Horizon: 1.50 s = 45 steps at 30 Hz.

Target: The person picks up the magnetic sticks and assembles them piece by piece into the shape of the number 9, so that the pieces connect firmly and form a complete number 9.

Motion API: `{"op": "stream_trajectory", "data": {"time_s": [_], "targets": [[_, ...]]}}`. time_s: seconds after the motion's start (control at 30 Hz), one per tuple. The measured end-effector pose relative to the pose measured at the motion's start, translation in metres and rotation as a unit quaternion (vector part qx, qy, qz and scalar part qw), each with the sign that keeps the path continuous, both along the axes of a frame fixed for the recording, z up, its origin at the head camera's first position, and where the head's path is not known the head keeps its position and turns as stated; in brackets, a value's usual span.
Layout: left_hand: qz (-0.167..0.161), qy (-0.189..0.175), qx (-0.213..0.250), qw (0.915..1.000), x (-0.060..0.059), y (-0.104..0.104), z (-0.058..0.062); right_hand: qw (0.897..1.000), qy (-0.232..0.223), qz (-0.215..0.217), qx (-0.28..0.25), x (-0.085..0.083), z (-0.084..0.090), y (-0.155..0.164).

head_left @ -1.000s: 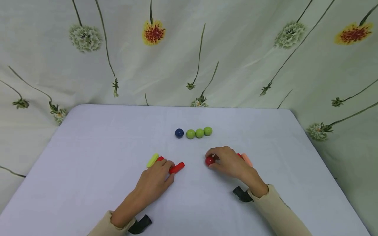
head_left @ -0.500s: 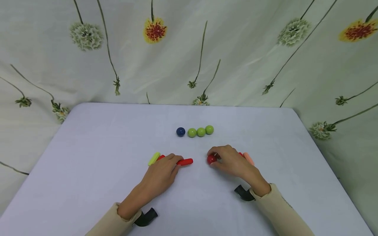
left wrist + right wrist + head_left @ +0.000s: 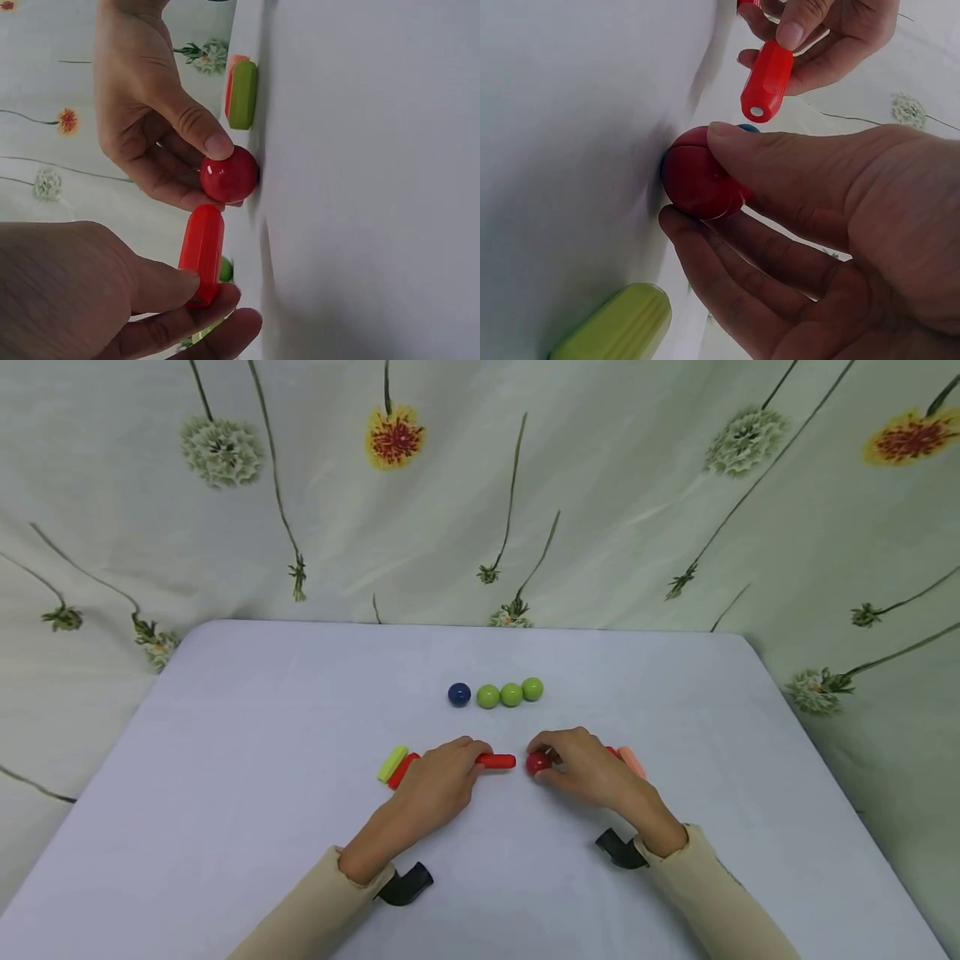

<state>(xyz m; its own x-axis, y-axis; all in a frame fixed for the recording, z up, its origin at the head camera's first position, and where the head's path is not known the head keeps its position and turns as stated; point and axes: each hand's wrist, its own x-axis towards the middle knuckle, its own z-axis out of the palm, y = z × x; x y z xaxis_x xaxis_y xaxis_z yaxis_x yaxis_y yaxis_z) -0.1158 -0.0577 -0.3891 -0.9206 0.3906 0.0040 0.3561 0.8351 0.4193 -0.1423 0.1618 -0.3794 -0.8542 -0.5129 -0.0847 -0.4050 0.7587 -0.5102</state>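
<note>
Currently, on the white table (image 3: 225, 827):
- Left hand (image 3: 438, 781): fingers and thumb pinch the red stick (image 3: 497, 761), which has travelled from 7 o'clock toward 3 o'clock over the last second; its free end now nearly meets the ball.
- Right hand (image 3: 588, 770): thumb and curled fingers pinch the red ball (image 3: 537, 763), unmoved.
- Judgement: stick and ball are about to be joined.
- At 12 o'clock: blue ball (image 3: 459, 694), three green balls (image 3: 511, 693).

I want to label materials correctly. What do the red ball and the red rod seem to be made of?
Red ball: probably glossy hard plastic or lacquered wood; it shows sharp white highlights. Red rod: likely moulded plastic, smooth with a softer sheen and a pale round spot on its end, seen from the right wrist.
</note>
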Motion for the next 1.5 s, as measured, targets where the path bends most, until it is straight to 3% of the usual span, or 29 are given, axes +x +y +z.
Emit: {"op": "stream_trajectory", "data": {"time_s": [0.23,1.5], "targets": [[0.006,-0.016,0.011,0.9998,0.000,0.002,-0.005,1.000,-0.001,0.002,0.007,-0.001,-0.001,-0.002],[-0.013,0.011,0.023,0.9996,-0.002,0.008,-0.014,1.000,0.004,0.007,0.011,-0.003,0.001,0.002]]}}
